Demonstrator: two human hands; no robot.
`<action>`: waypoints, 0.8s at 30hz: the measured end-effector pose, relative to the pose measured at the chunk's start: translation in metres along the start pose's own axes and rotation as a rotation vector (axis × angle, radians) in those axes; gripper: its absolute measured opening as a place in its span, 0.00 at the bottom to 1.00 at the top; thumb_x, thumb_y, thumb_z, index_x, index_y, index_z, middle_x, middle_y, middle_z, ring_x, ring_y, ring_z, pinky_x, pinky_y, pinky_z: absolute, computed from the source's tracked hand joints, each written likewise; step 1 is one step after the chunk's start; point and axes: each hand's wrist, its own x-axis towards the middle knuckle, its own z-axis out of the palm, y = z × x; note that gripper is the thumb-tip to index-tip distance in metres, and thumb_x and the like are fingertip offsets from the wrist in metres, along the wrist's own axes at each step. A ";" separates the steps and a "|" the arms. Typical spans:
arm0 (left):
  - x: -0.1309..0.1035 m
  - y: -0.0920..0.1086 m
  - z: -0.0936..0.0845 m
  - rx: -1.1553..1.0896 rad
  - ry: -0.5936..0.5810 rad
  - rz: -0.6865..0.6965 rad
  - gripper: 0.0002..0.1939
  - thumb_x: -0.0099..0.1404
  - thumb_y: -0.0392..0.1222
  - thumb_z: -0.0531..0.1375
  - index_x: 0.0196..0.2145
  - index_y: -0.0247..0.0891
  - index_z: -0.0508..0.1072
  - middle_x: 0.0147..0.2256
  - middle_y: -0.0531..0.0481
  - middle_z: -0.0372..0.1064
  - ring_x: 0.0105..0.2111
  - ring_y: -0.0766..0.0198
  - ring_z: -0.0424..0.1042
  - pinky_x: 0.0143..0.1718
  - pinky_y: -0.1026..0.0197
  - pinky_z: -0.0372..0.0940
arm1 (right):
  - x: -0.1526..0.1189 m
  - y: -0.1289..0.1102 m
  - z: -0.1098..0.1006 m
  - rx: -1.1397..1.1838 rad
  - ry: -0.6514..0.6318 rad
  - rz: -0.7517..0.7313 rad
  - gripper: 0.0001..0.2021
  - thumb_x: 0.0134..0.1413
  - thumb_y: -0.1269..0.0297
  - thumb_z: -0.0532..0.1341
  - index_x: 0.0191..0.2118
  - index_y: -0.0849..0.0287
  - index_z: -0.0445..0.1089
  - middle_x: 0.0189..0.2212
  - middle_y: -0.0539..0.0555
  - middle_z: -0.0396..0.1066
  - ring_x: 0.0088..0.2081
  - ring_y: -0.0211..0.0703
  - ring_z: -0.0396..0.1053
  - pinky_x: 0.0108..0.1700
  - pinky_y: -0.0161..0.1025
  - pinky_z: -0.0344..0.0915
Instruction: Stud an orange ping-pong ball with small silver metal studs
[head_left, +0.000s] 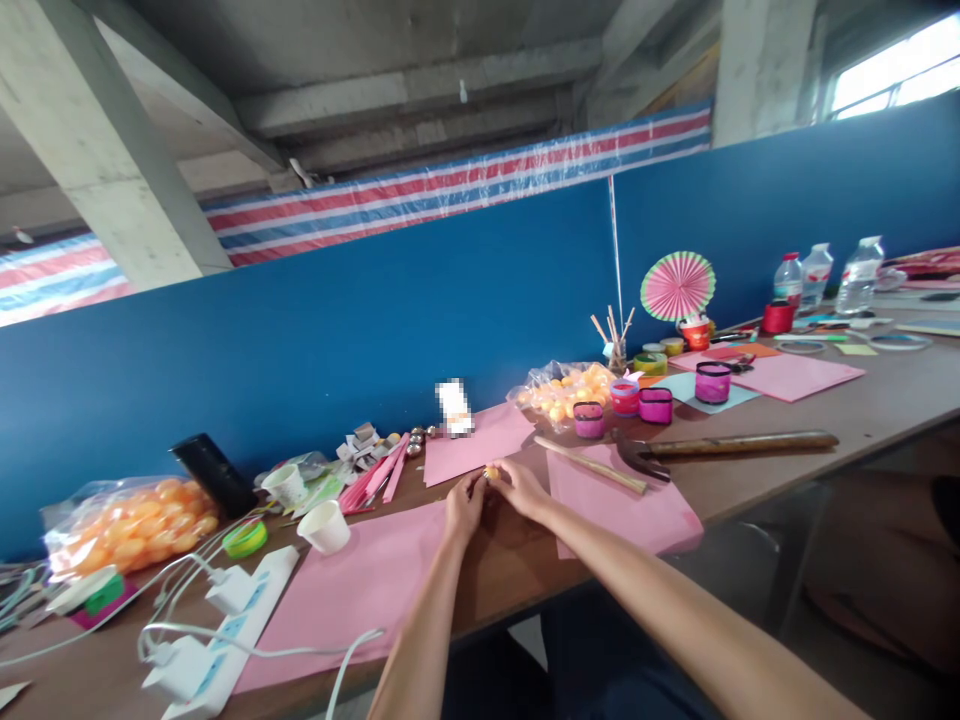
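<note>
My left hand (463,505) and my right hand (520,488) meet over the brown table (502,565), fingertips close together. Between them is a small yellowish object (491,473), too small to name, and the fingers of both hands pinch it. Pink sheets lie on either side, one at the left (367,580) and one at the right (630,500). A white paper cup (325,527) rests on the left sheet. On the right sheet are a wooden stick (600,468) and the head of a hammer (735,443).
At the left are a white power strip (247,630) with cables and a bag of orange balls (139,525). Another ball bag (566,392), pink tape rolls (656,405), a pink paper fan (679,286) and bottles (860,275) stand toward the back right, before a blue partition (360,340).
</note>
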 end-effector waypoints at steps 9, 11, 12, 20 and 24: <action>0.001 -0.005 0.002 0.036 0.016 -0.011 0.18 0.56 0.47 0.55 0.42 0.36 0.70 0.37 0.47 0.72 0.36 0.61 0.71 0.39 0.60 0.64 | 0.000 0.004 0.003 0.007 -0.011 0.017 0.17 0.46 0.70 0.57 0.45 0.56 0.63 0.43 0.54 0.68 0.43 0.43 0.66 0.46 0.40 0.61; 0.001 -0.005 0.002 0.038 0.007 -0.006 0.17 0.56 0.47 0.55 0.41 0.37 0.70 0.38 0.47 0.72 0.37 0.61 0.71 0.40 0.60 0.64 | -0.001 0.004 0.003 0.006 -0.014 0.020 0.17 0.46 0.70 0.58 0.45 0.56 0.64 0.43 0.55 0.68 0.43 0.44 0.66 0.46 0.40 0.61; 0.001 -0.005 0.002 0.038 0.002 -0.005 0.17 0.56 0.47 0.55 0.41 0.37 0.71 0.38 0.48 0.72 0.37 0.61 0.71 0.40 0.60 0.64 | -0.001 0.004 0.003 0.006 -0.015 0.021 0.17 0.45 0.71 0.58 0.45 0.56 0.64 0.43 0.55 0.68 0.43 0.44 0.66 0.46 0.40 0.61; 0.002 -0.005 0.000 0.028 -0.017 -0.001 0.16 0.55 0.46 0.55 0.39 0.38 0.72 0.36 0.49 0.73 0.36 0.60 0.71 0.39 0.59 0.64 | 0.000 0.001 0.000 0.005 -0.033 0.010 0.14 0.45 0.70 0.58 0.42 0.56 0.64 0.38 0.52 0.69 0.40 0.42 0.67 0.43 0.38 0.61; 0.002 -0.005 0.000 0.027 0.005 0.004 0.16 0.57 0.47 0.53 0.40 0.38 0.71 0.38 0.48 0.72 0.38 0.59 0.71 0.40 0.58 0.64 | 0.000 0.001 0.001 -0.004 -0.017 0.023 0.12 0.50 0.65 0.56 0.43 0.56 0.63 0.39 0.53 0.69 0.40 0.42 0.67 0.43 0.38 0.61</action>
